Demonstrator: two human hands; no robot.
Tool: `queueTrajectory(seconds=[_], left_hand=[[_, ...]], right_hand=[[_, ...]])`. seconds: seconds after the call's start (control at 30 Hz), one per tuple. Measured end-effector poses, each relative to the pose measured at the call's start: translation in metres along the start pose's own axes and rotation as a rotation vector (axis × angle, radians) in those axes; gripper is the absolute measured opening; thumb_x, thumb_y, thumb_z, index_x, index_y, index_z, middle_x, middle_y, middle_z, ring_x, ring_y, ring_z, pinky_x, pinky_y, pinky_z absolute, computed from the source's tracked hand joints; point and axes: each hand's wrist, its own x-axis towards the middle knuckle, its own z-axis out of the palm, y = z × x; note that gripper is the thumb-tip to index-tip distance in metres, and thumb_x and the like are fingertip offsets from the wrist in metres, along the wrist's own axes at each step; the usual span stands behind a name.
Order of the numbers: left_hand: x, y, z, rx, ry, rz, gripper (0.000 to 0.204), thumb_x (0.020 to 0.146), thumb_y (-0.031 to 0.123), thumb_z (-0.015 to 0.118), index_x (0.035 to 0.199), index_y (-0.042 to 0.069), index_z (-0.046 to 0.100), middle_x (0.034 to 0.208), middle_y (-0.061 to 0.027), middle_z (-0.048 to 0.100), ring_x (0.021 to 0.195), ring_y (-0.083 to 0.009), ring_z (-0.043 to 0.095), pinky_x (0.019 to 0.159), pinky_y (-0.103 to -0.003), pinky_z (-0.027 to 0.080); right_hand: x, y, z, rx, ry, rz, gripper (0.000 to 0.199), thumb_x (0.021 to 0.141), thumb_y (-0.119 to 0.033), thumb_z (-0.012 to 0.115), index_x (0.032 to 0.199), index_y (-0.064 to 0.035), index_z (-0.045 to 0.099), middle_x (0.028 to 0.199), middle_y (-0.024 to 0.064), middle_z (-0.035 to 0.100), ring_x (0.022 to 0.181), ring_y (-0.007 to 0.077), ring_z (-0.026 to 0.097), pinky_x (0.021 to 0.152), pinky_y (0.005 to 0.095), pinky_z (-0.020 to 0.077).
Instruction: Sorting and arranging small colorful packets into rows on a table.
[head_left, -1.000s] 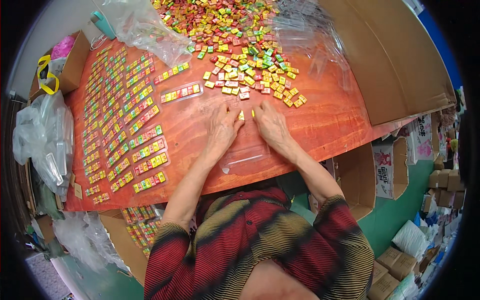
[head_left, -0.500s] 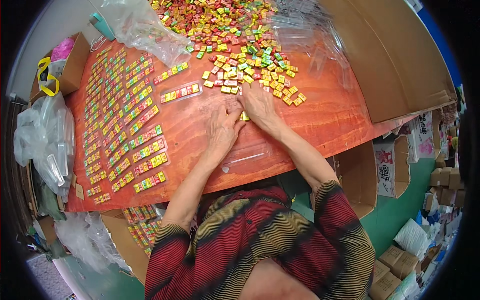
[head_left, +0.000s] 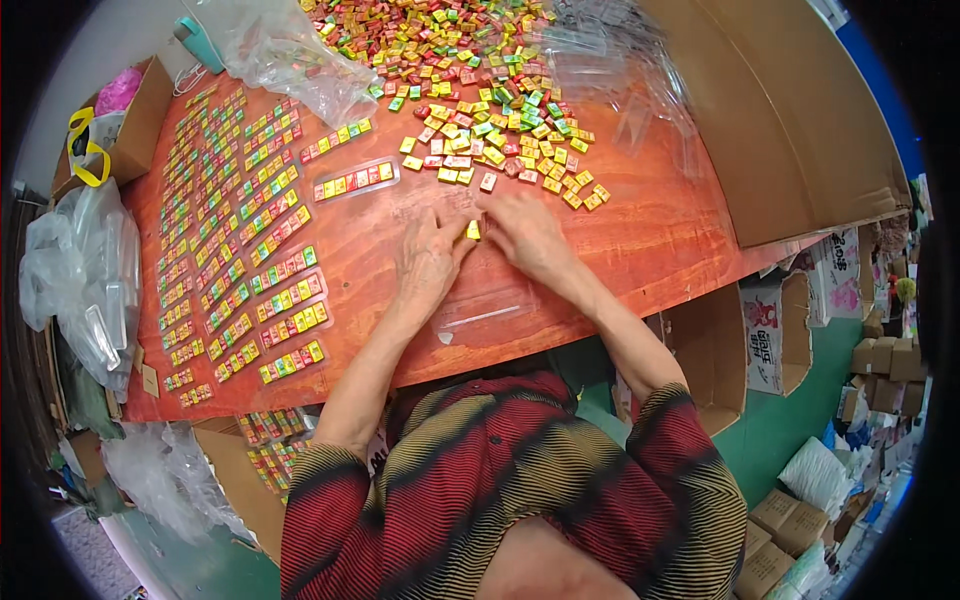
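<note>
Small yellow rectangular block (head_left: pixel 473 230) sits over the reddish wooden desk (head_left: pixel 640 235) between the person's two bare hands, at the fingertips of the left hand (head_left: pixel 430 252), though I cannot tell whether that hand is clamped on it. Just beside it, the bent fingers of the right hand (head_left: pixel 522 232) are drawn together, and whether they grip anything is hidden. Beyond the hands lies a loose heap of red, yellow and green blocks (head_left: pixel 430 60), while a clear plastic tray (head_left: pixel 485 318) lies nearer the person's body.
</note>
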Motion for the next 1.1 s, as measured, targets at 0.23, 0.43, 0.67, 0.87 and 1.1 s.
queueTrajectory(seconds=[0.23, 0.43, 0.67, 0.87, 1.1], left_hand=[[-0.002, -0.006, -0.004, 0.018, -0.022, 0.019, 0.033, 0.069, 0.016, 0.070, 0.101, 0.015, 0.064, 0.080, -0.0106, 0.048, 0.076, -0.0268, 0.051, 0.065, -0.037, 0.042], [-0.001, -0.004, -0.004, 0.028, -0.020, 0.059, 0.035, 0.068, 0.018, 0.070, 0.102, 0.013, 0.063, 0.080, -0.0104, 0.048, 0.076, -0.0265, 0.051, 0.064, -0.037, 0.043], [-0.001, -0.004, 0.000, 0.058, 0.011, 0.069, 0.033, 0.069, 0.018, 0.070, 0.101, 0.011, 0.063, 0.080, -0.0105, 0.047, 0.076, -0.0268, 0.051, 0.063, -0.038, 0.043], [0.000, -0.002, 0.000, 0.036, -0.013, 0.047, 0.032, 0.070, 0.017, 0.069, 0.100, 0.011, 0.064, 0.079, -0.0106, 0.046, 0.076, -0.0268, 0.050, 0.064, -0.037, 0.042], [0.000, -0.002, 0.002, 0.032, -0.005, 0.053, 0.033, 0.068, 0.017, 0.070, 0.100, 0.012, 0.064, 0.080, -0.0122, 0.046, 0.076, -0.0290, 0.050, 0.064, -0.040, 0.042]], right_hand=[[-0.005, -0.007, -0.003, -0.177, -0.072, -0.005, 0.038, 0.070, -0.010, 0.065, 0.106, -0.0061, 0.053, 0.099, 0.0110, 0.054, 0.089, 0.0294, 0.050, 0.078, 0.0393, 0.0394], [-0.014, 0.012, -0.001, -0.171, -0.181, 0.103, 0.026, 0.073, -0.010, 0.062, 0.096, -0.0028, 0.054, 0.088, 0.0139, 0.052, 0.083, 0.0311, 0.052, 0.069, 0.0386, 0.0428], [-0.010, -0.002, 0.003, -0.155, -0.096, 0.244, 0.019, 0.079, -0.014, 0.058, 0.093, -0.0016, 0.053, 0.079, 0.0187, 0.053, 0.076, 0.0350, 0.054, 0.065, 0.0422, 0.0430], [-0.010, 0.016, -0.001, 0.043, -0.180, 0.203, 0.022, 0.080, -0.016, 0.057, 0.095, -0.0007, 0.053, 0.082, 0.0172, 0.055, 0.078, 0.0342, 0.056, 0.066, 0.0422, 0.0440], [0.035, 0.028, -0.015, -0.240, 0.112, 0.336, 0.019, 0.079, -0.019, 0.058, 0.088, -0.0020, 0.056, 0.085, 0.0148, 0.054, 0.077, 0.0326, 0.057, 0.064, 0.0408, 0.0457]])
